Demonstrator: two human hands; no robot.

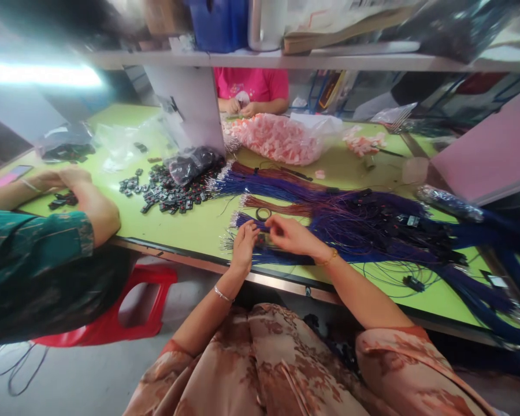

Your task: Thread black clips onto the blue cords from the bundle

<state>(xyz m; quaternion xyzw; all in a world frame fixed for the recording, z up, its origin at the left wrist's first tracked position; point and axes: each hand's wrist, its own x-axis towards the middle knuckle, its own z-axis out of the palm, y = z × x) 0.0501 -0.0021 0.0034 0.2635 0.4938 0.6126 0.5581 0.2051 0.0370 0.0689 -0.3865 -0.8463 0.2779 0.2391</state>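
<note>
My left hand (pixel 244 247) is over the near part of the wire bundles, fingers bent together in a pinch. To its right my right hand (pixel 295 236) is also closed, thumb and fingertips pressed together. What either hand pinches is too small to make out; a small dark piece shows between them. Under and around both hands lie blue and purple wires (pixel 338 231) with pale metal tips at their left ends. Just beyond my fingers sits a black ring (pixel 263 214), beside a strand of brown wires (pixel 281 206).
A pile of small black connector housings (pixel 173 188) lies to the left on the green table (pixel 199 231). Farther back is a bag of pink pieces (pixel 281 138). One co-worker's arms rest at far left, by a red stool (pixel 156 300); another person sits opposite. A shelf (pixel 329 62) spans above.
</note>
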